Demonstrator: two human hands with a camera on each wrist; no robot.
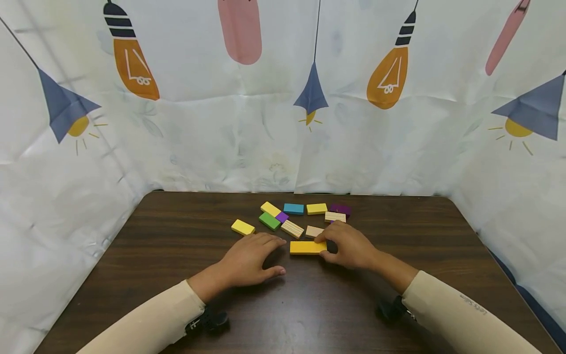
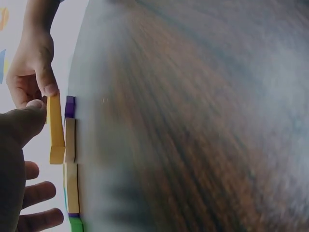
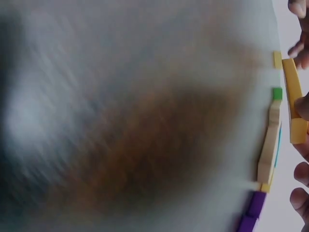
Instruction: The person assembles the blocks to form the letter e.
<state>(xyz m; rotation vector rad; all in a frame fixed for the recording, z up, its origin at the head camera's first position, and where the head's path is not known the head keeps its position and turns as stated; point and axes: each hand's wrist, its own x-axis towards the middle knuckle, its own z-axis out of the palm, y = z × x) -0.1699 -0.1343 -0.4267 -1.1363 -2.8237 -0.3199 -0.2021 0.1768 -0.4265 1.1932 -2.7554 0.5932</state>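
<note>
In the head view, a yellow-orange wooden block [image 1: 304,248] is pinched at its right end between the thumb and fingers of my right hand [image 1: 347,244]. Both wrist views show this long block [image 2: 56,130] held a little above the tabletop. My left hand [image 1: 249,260] hovers just left of the block, fingers spread and holding nothing. Close behind the held block lie a striped natural-wood block [image 1: 292,229] and a plain natural-wood one [image 1: 314,231], the latter partly behind the right fingers. A yellow block [image 1: 242,227] lies beyond the left fingertips.
Farther back on the dark wooden table [image 1: 177,236] are a green block [image 1: 269,221], a small purple one [image 1: 282,217], yellow ones [image 1: 316,209], a blue one [image 1: 294,209] and a dark purple one [image 1: 340,210]. A patterned white curtain [image 1: 199,142] hangs behind the table.
</note>
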